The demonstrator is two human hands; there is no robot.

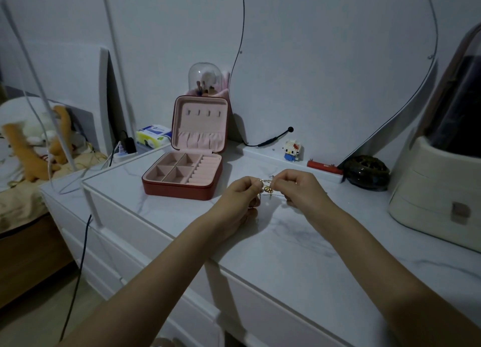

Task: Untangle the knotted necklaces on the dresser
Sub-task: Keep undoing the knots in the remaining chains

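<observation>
A small tangle of thin gold necklaces (267, 189) with a round gold bead hangs between my two hands, a little above the white marble dresser top (286, 242). My left hand (240, 195) pinches the chains on the left side with curled fingers. On the right side my right hand (303, 188) pinches them between thumb and fingertips. The two hands are close together, almost touching. Most of the chain is hidden inside my fingers.
An open red jewelry box (182, 175) with pink lining stands left of my hands. A cream drawer organizer (440, 193) fills the right side. A dark round bowl (367, 173), a red stick and a small block figure (292, 150) line the back. The dresser's front edge runs diagonally below my forearms.
</observation>
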